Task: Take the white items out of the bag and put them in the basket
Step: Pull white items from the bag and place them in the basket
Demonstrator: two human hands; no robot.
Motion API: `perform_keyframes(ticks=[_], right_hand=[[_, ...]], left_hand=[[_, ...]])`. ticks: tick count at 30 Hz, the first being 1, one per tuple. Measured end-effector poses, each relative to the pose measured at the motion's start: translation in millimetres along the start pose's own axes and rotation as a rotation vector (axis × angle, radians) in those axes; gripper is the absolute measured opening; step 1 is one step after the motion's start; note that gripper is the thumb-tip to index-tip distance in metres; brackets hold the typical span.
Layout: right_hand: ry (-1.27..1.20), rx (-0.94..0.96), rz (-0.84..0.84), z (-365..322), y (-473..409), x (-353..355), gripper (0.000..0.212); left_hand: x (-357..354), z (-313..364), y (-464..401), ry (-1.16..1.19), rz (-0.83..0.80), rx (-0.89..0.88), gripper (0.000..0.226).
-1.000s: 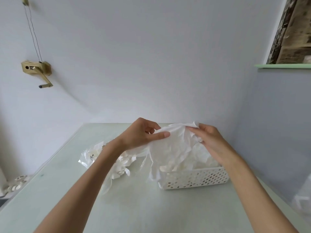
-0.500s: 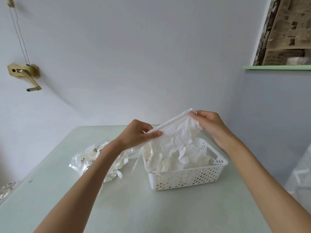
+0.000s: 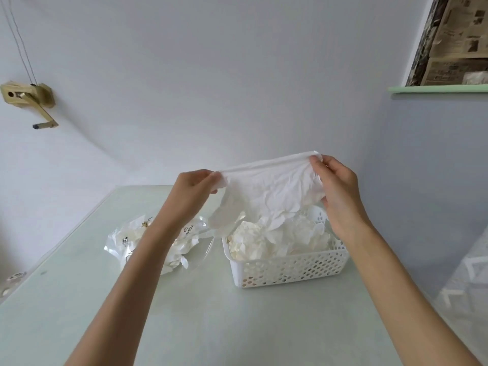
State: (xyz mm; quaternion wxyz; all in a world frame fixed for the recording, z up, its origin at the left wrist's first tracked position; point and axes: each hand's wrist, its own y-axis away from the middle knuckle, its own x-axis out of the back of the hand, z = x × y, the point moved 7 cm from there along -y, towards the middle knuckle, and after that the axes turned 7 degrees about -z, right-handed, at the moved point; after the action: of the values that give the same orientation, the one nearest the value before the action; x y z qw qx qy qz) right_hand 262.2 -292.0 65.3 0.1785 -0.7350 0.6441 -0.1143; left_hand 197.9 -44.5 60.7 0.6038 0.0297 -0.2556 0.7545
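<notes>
Both hands, left hand (image 3: 195, 188) and right hand (image 3: 336, 186), pinch a white sheet (image 3: 272, 191), probably thin tissue, stretched above the basket (image 3: 290, 270); pulling harder could tear it.

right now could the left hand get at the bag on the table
Probably not at once: the left hand pinches one end of the white item held over the basket. The bag lies just below its forearm, nothing on top, so once it lets go, likely yes.

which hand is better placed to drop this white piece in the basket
Right, probably. The right hand pinches the white item directly above the basket; the left hand holds the other end out over the bag.
</notes>
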Motion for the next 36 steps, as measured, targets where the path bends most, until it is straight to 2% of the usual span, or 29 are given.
perform_keyframes(ticks=[2,4,7,11,14,18,22,26,29,31,33,36], right_hand=[[-0.044,-0.081,0.032,18,2,-1,0.015],[-0.038,-0.180,0.061,44,-3,4,0.016],[0.265,-0.252,0.118,83,-19,24,0.012],[0.631,-0.211,0.152,115,-33,53,0.020],[0.944,-0.223,0.045,128,-41,64,0.022],[1.290,-0.172,-0.120,126,-53,61,0.026],[1.498,-0.089,-0.164,119,-56,54,0.026],[1.490,-0.037,-0.176,120,-56,48,0.030],[1.317,0.065,-0.128,104,-52,46,0.029],[1.117,0.131,-0.147,89,-39,41,0.016],[0.972,0.101,-0.337,83,-17,23,0.012],[1.026,0.021,-0.525,85,9,-3,0.022]], left_hand=[[-6,-8,-7,0.053,0.050,0.100,0.023],[-21,-23,-23,-0.002,0.079,0.182,0.029],[-54,-55,-48,-0.361,0.110,0.275,0.030],[-98,-74,-62,-0.768,0.062,0.196,0.033],[-114,-79,-70,-0.977,-0.006,0.108,0.029],[-123,-76,-79,-1.172,-0.094,0.053,0.026],[-126,-73,-82,-1.256,-0.137,0.009,0.025],[-127,-53,-79,-1.257,-0.064,-0.193,0.025],[-126,-35,-71,-1.058,-0.074,-0.348,0.022],[-135,-39,-65,-0.927,-0.250,-0.360,0.025],[-148,-56,-58,-0.941,-0.464,-0.303,0.031],[-151,-82,-55,-1.027,-0.611,-0.175,0.045]])
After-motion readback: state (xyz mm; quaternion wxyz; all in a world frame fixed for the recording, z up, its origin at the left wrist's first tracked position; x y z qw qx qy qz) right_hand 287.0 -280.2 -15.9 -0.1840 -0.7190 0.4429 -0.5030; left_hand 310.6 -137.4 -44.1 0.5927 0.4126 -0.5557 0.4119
